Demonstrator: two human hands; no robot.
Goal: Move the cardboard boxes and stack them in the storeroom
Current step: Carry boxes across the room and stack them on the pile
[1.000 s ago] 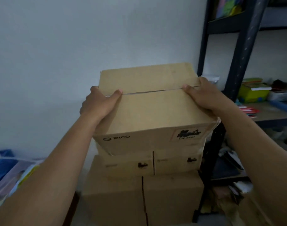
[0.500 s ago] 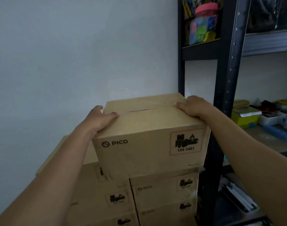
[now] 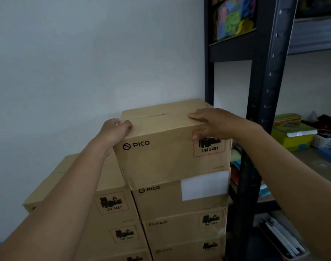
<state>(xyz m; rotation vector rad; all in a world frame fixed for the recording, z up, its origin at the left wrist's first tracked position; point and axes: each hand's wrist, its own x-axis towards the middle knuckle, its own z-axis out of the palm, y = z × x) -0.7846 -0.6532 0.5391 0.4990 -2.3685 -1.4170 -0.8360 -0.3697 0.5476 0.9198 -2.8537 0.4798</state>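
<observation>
Brown top cardboard box point(image 3: 172, 153) sits on the right-hand column of a stack of matching brown boxes point(image 3: 181, 228). The stack stands against a pale wall point(image 3: 85, 63), just beside the upright of a black metal shelving rack point(image 3: 262, 87). The top box's lower left corner juts a little past the box under it.

Print on its front face: round logo and "PICO" in black at upper left. At right, a red hatched-border label with a black battery pictogram and "UN 3481". The lid seam runs across the top, slightly gaping.

Left hand point(image 3: 114, 131): at the upper left edge, fingers together, curled over onto the lid and clamped on that edge.

Right hand point(image 3: 211, 121): at the upper right, fingers together on the lid. The thumb reaches down the front face over the label's corner, pinching the top edge.

Next box down reads "PICO" and carries a blank white rectangular sticker point(image 3: 204, 185). The lower boxes repeat the logo and label, but the print is blurred.

The left column is one box lower. Its uppermost box point(image 3: 112, 204) shows "UN 3481" in a dashed frame.

On the rack, the upper shelf holds blurred coloured pieces point(image 3: 234, 17). The middle shelf holds a yellow-green box point(image 3: 291, 136) and a white basket point(image 3: 324, 141). No writing is legible there.
</observation>
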